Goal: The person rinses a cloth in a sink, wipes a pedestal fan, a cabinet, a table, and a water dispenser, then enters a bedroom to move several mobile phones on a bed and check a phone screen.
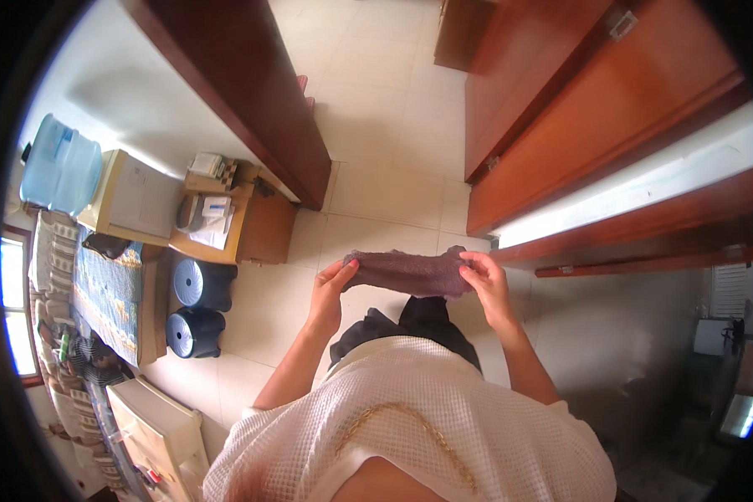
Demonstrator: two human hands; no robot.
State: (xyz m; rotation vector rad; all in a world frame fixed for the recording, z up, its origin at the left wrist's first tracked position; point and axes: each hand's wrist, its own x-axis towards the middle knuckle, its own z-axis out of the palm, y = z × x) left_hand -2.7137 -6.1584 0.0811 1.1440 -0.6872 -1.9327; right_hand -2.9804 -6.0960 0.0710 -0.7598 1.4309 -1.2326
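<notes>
A dark purple-brown cloth (408, 274), folded or bunched into a band, is stretched between my two hands in front of my waist. My left hand (331, 292) pinches its left end between thumb and fingers. At the other end, my right hand (488, 288) grips the cloth the same way, thumb on top. The cloth hangs slightly slack along its lower edge, above the tiled floor (376, 232) and just beyond my dark trousers (414, 320).
Dark wooden door frame (245, 81) at upper left; reddish wooden doors (577, 138) at right. Two dark stools (204, 284) stand left, near a wooden cabinet (270, 226) with papers. A water dispenser with a blue bottle (63, 163) and a white drawer unit (157, 414) are further left.
</notes>
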